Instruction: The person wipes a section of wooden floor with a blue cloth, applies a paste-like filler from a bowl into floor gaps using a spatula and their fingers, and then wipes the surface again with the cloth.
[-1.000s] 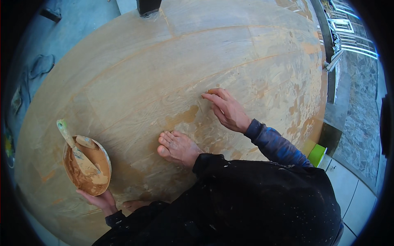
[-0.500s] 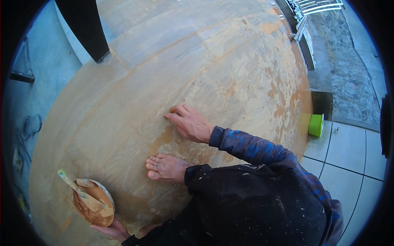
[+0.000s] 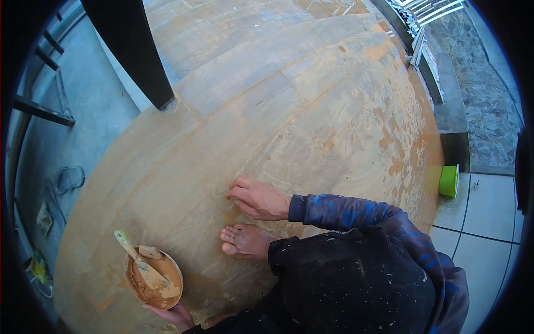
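My left hand (image 3: 172, 314) grips a bowl (image 3: 176, 261) of tan paste at the lower left, with a putty knife (image 3: 126, 240) and another smeared tool resting in it. My right hand (image 3: 257, 199) is at the floor by a thin joint line, fingers loosely bent and apart, tan material at the fingertips; I see nothing clearly held. Just below it is my bare foot (image 3: 245, 242) on the wood-look tiled floor (image 3: 156, 189), which is streaked and blotched with tan residue.
A black post (image 3: 128, 55) rises at the upper left beside a lower grey floor with dark rails and footwear (image 3: 69, 179). A green container (image 3: 449, 181) stands at the right by white tiles (image 3: 486, 211). White slatted metalwork (image 3: 431, 14) lies at the upper right, near stone paving (image 3: 489, 111).
My right hand has moved left and down along the floor, toward my foot. The camera view has shifted, showing more of the black post and rails. My left hand still holds the bowl.
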The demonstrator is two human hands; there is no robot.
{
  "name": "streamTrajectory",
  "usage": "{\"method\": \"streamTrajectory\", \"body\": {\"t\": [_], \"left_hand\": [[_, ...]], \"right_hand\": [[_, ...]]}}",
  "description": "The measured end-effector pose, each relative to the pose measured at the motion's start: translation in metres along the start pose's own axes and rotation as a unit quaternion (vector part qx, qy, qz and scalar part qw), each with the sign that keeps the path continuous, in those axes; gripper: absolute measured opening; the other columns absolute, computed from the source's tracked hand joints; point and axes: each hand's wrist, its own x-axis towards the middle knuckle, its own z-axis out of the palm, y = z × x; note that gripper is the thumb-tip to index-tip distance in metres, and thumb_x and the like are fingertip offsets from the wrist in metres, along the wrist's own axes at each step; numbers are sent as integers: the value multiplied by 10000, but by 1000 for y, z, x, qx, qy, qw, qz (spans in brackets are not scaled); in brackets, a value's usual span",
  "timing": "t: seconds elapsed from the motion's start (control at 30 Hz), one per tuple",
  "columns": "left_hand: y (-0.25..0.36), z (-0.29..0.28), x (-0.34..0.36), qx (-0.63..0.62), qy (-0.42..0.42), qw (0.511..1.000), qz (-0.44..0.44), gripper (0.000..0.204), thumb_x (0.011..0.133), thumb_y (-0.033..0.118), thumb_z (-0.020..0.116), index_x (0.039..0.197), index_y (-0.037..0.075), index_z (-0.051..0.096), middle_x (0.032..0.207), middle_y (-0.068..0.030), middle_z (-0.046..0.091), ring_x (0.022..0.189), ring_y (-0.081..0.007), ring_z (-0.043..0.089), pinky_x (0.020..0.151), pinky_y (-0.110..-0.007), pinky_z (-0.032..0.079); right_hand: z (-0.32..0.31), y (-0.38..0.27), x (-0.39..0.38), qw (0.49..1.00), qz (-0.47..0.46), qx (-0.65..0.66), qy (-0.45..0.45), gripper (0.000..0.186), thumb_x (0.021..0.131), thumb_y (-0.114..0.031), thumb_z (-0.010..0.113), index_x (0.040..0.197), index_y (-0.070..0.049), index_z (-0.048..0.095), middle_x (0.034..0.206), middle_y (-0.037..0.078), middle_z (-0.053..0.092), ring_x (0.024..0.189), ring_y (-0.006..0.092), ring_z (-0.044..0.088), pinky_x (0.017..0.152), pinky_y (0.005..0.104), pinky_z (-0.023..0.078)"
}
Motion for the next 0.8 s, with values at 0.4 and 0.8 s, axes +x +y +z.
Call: {"method": "streamTrajectory", "body": {"t": [0.4, 0.8], "left_hand": [[5, 12, -18, -32, -152, 987, -41, 809, 1113, 684, 256, 1661, 91, 303, 1676, -128, 404, 1517, -308, 427, 1261, -485, 351], [-13, 7, 3, -32, -245, 969, -18, 853, 1084, 736, 197, 1647, 102, 296, 1613, -137, 472, 1429, -263, 555, 1089, -459, 572]], "right_hand": [[83, -130, 65, 926, -300, -39, -225, 442, 967, -171, 647, 1404, -124, 610, 1177, 131, 545, 1124, 331, 576, 934, 453, 524], [128, -121, 52, 921, -370, -121, -7, 370, 786, -19, 812, 1140, -122, 780, 1041, 100, 616, 849, 279, 569, 745, 416, 501]]}}
